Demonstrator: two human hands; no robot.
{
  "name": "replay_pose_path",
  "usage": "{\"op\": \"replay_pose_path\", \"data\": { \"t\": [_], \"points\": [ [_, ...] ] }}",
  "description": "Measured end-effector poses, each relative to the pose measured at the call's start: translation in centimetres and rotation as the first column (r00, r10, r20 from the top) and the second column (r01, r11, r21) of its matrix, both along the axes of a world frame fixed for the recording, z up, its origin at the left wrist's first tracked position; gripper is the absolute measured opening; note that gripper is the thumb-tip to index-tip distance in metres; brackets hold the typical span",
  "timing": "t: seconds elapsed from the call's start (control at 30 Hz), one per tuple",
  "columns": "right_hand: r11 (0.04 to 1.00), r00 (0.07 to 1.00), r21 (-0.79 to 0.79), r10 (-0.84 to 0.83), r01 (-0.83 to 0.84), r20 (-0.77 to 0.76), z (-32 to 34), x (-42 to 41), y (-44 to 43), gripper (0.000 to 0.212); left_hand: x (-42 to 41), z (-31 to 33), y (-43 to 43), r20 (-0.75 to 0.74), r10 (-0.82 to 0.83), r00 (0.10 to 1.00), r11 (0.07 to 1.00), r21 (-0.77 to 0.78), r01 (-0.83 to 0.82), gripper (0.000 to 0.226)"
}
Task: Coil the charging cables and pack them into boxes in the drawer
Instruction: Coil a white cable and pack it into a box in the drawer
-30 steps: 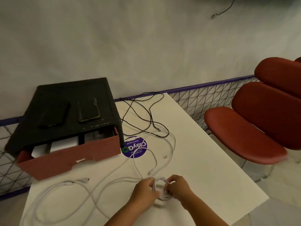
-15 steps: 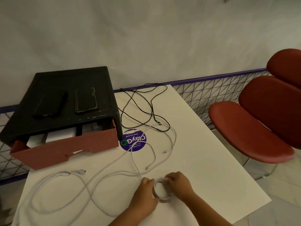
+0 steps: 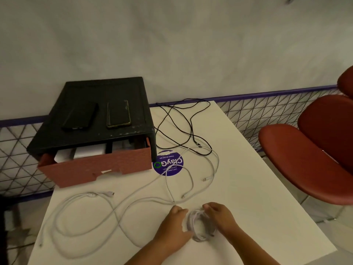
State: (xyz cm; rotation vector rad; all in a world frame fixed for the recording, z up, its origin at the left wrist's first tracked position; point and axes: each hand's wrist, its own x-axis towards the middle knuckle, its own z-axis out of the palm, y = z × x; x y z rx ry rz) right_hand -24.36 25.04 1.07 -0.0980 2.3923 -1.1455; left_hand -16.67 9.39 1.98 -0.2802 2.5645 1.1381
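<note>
A small coil of white cable (image 3: 201, 227) lies low over the white table (image 3: 248, 197), near its front edge. My left hand (image 3: 174, 227) grips the coil's left side and my right hand (image 3: 219, 219) grips its right side. Loose white cables (image 3: 107, 209) sprawl over the table's left and middle. A black cable (image 3: 179, 127) lies tangled at the back. The black drawer unit (image 3: 91, 111) stands at the back left with its red drawer (image 3: 99, 169) pulled open; white boxes (image 3: 84, 154) show inside.
Two dark phones (image 3: 118, 113) lie on top of the drawer unit. A round purple sticker (image 3: 169, 163) is on the table. A red chair (image 3: 309, 150) stands to the right. A wire mesh rail (image 3: 248, 109) runs behind the table.
The view has shifted a little, so the scene sits further right. Both hands stay on the coil and have turned it slightly, with the right hand now over its top right.
</note>
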Motion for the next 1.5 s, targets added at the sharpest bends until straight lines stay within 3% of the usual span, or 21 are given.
{"op": "replay_pose_path", "data": {
  "t": [0.2,0.43,0.53,0.6,0.7,0.8,0.93,1.0,1.1,1.23,1.3,1.37,1.4,1.5],
  "points": [
    [0.990,0.994,0.130,0.058,-0.046,-0.091,0.4,0.8,-0.9,0.024,0.3,-0.4,0.9,-0.007,-0.062,0.998,0.998,0.009,0.062,0.052],
    [0.975,0.993,0.208,0.096,-0.081,-0.065,0.0,1.3,-1.9,0.035,-0.3,-0.8,1.7,0.146,0.167,0.975,0.979,0.095,-0.182,0.058],
    [0.981,0.997,0.187,0.061,-0.052,-0.041,-0.2,1.6,-2.3,0.036,-0.8,-0.3,1.6,0.227,0.227,0.947,0.961,0.107,-0.256,0.022],
    [0.990,1.000,0.140,-0.013,0.015,-0.010,-0.3,1.5,-2.4,0.037,-1.2,-0.2,1.3,0.292,0.234,0.927,0.936,0.190,-0.296,0.017],
    [0.992,0.993,0.032,-0.121,0.121,0.004,0.1,1.5,-2.6,0.035,-1.6,0.2,0.9,0.394,0.262,0.881,0.814,0.400,-0.421,0.018],
    [0.969,0.976,-0.129,-0.216,0.211,-0.021,1.7,1.3,-3.4,0.033,-2.3,2.4,1.0,0.476,0.357,0.804,0.596,0.547,-0.588,0.026],
    [0.872,0.923,-0.315,-0.382,0.376,0.046,4.8,0.3,-4.9,0.037,-3.1,6.1,0.8,0.524,0.342,0.780,0.276,0.738,-0.616,0.025],
    [0.799,0.876,-0.381,-0.476,0.465,0.071,6.4,-0.4,-5.4,0.038,-3.3,7.3,0.4,0.527,0.349,0.774,0.180,0.774,-0.608,0.026],
    [0.624,0.774,-0.483,-0.596,0.614,0.215,8.5,-1.3,-5.7,0.035,-3.3,8.3,0.4,0.458,0.383,0.802,0.242,0.788,-0.566,0.026],
    [0.427,0.718,-0.604,-0.574,0.673,0.394,10.7,-0.9,-6.7,0.030,-3.6,10.5,1.1,0.321,0.527,0.787,0.257,0.823,-0.508,0.027],
    [0.505,0.775,-0.634,-0.579,0.585,0.254,11.3,-0.6,-7.2,0.029,-3.9,11.7,0.9,0.273,0.615,0.739,0.218,0.843,-0.492,0.029],
    [0.682,0.828,-0.596,-0.558,0.424,-0.049,12.2,-0.5,-7.4,0.031,-4.2,12.9,0.0,0.227,0.679,0.698,0.225,0.841,-0.492,0.030],
    [0.741,0.830,-0.571,-0.529,0.352,-0.175,12.7,-0.6,-7.4,0.032,-4.1,13.4,-0.6,0.166,0.699,0.695,0.292,0.821,-0.490,0.030],
    [0.807,0.800,-0.546,-0.473,0.224,-0.370,14.8,-0.9,-7.1,0.031,-3.4,15.1,-1.9,-0.116,0.652,0.749,0.624,0.643,-0.444,0.030]
  ]
}}
